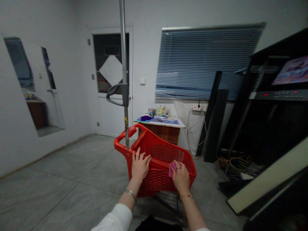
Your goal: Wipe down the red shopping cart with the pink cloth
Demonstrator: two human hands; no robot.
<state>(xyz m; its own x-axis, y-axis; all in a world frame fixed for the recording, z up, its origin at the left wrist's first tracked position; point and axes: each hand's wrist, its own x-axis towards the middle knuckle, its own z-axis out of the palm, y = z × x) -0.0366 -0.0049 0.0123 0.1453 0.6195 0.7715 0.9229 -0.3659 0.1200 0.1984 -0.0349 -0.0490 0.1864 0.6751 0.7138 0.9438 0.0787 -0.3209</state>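
A red plastic shopping cart [156,176] stands in front of me, its perforated basket side toward me and its handle to the left. My left hand [140,164] lies on the basket's near side just below the rim, fingers spread. In my right hand [181,176] is a bunched pink cloth [172,168], pressed against the near side close to the basket's right end. A tall metal pole [123,57] with a grey loop handle [117,95] rises at the cart's handle end. The palms of both hands are hidden.
Behind the cart, a small table [173,124] bears bottles and a purple cloth [145,118]. Black panels [218,128], tangled cables [235,164] and a pale leaning board [267,176] stand at the right. A white door [109,118] and a wall mirror [39,93] are at the left.
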